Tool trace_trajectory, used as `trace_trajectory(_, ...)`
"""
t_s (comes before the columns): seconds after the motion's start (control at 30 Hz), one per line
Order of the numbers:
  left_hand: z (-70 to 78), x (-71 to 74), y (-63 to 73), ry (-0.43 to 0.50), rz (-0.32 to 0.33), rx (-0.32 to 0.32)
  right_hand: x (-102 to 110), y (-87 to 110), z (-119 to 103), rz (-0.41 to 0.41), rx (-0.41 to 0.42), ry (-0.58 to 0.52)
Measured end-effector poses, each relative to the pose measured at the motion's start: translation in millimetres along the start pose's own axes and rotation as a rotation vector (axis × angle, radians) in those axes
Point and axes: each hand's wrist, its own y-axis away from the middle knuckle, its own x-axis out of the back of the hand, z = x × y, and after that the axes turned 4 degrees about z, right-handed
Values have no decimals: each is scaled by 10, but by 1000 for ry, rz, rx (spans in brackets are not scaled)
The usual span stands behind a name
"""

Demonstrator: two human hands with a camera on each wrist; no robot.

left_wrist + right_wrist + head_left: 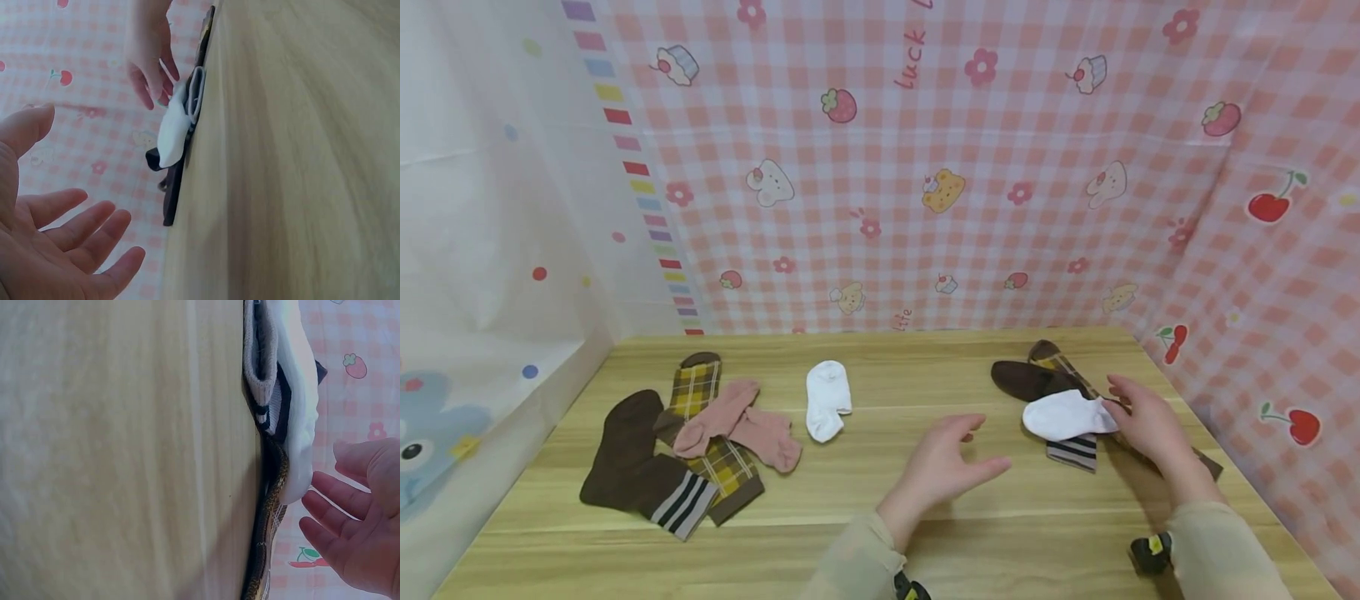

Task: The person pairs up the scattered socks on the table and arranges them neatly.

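A white ankle sock [1063, 416] lies across a dark brown sock [1028, 380] and a yellow-brown plaid sock [1054, 358] at the right of the table. My right hand [1153, 425] is at the white sock's right end, fingers loosely extended and thumb apart. In the right wrist view its fingertips [310, 495] meet or nearly meet the white fabric; contact is hard to tell. My left hand [942, 462] hovers over the middle of the table, fingers spread and holding nothing. A second white ankle sock [828, 400] lies flat left of it.
On the left, a pair of pink socks [767, 437] lies over another plaid sock [730, 475], beside a brown sock with striped cuff [632, 458]. The wooden table [917, 375] meets a pink checked cloth [887, 250] at the back and right.
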Motion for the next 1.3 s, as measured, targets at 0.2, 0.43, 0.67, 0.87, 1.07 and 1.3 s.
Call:
trace_trajectory(0.2, 18, -110, -49, 22, -15, 22, -18, -16, 35, -17, -13, -7)
trace_trajectory(0.43, 69, -241, -115, 49, -17, 24, -21, -28, 41, -51, -37, 7)
trace_trajectory(0.67, 103, -354, -209, 93, -25, 82, -21, -45, 20, -93, -99, 22)
trace_trajectory(0.87, 134, -425, -282, 150, -21, 136, -38, -63, 37, -102, -114, 29)
trace_trajectory(1.07, 119, -471, -344, 204, -21, 174, -63, -60, 50, -93, -73, 46)
trace_trajectory(1.3, 63, -534, -425, 254, 1, 223, -102, -96, 49, -80, -30, 71)
